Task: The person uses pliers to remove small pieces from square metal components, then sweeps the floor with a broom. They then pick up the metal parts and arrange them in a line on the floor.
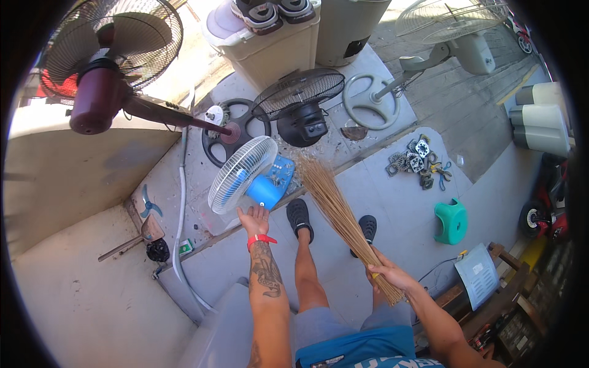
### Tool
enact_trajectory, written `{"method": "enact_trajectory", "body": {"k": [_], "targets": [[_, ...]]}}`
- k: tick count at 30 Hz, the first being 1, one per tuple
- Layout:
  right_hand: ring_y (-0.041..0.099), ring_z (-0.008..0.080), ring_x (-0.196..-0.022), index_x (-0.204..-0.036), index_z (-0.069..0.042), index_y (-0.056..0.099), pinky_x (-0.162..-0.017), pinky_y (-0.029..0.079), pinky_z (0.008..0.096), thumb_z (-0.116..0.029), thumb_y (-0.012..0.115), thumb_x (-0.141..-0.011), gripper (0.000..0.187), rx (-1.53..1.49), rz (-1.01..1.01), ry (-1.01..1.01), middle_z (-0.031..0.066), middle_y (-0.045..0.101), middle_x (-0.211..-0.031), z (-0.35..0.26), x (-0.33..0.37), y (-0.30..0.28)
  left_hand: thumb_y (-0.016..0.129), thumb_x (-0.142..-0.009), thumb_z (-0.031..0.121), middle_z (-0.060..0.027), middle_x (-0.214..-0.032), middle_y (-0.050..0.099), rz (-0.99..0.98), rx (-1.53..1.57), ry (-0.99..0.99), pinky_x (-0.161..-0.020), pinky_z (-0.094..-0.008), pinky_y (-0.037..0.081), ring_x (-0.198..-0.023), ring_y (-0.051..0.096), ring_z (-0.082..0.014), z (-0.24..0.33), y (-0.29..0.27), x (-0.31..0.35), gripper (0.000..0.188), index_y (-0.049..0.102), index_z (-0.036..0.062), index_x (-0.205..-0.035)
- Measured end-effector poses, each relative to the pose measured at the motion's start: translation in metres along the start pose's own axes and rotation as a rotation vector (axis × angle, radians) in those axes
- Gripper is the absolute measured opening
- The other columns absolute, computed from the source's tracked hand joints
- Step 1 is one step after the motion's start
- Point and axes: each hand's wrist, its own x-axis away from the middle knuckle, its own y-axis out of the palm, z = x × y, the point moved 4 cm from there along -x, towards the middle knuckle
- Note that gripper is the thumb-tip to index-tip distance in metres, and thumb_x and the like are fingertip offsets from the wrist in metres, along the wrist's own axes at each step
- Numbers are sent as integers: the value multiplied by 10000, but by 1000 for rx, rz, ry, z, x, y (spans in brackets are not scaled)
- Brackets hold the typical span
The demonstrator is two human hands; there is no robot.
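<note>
On a grey concrete floor (405, 208) seen from above, a person stands among dismantled fans. The left hand (253, 219), fingers spread apart and palm up, reaches toward a small blue and white fan (245, 178) lying tilted on the ground, fingertips just beside its wire guard. The right hand (386, 270) is clamped around the bound end of a stick broom (334, 205), whose bristles fan out toward the blue fan. A red band (261, 239) circles the left wrist. Nearby sit a black fan (300, 110), a dark red fan (104, 67) on a ledge, a green stool (452, 222), and a pile of metal parts (417, 162).
</note>
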Motion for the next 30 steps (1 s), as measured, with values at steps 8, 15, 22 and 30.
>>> {"method": "enact_trajectory", "body": {"k": [8,15,22,30], "targets": [[614,156,-625,-1669,-195,116,-547,552,311,-296,607,-1012,827,-13,-93,130,99,559,-920,-48,-214,38,417,-924,797,-225,-1606,327,4,623,61,-1234,-533,279,-1499,334,-355,16,31,-134,1107,173,-50,-1593],[609,152,-632,-1656,-133,171,-550,543,298,-262,630,-993,817,-2,11,55,95,587,-930,-61,-118,39,464,-863,862,-255,-1492,407,-18,591,169,-1187,-627,336,-1452,373,-378,30,42,-92,1170,317,-118,-1485],[612,160,-622,-1658,-169,173,-537,544,289,-267,623,-990,812,-196,5,160,97,584,-956,-52,-44,59,568,-813,865,-201,-1577,311,-203,556,235,-1207,-636,315,-1489,309,-377,62,45,-40,1248,171,-37,-1579],[599,157,-585,-1656,-154,134,-497,522,270,-272,594,-1009,803,-358,-239,131,102,586,-945,-34,-112,70,573,-866,801,-201,-1590,299,-134,630,254,-1203,-635,334,-1479,330,-406,59,47,-12,1156,133,41,-1618]]}}
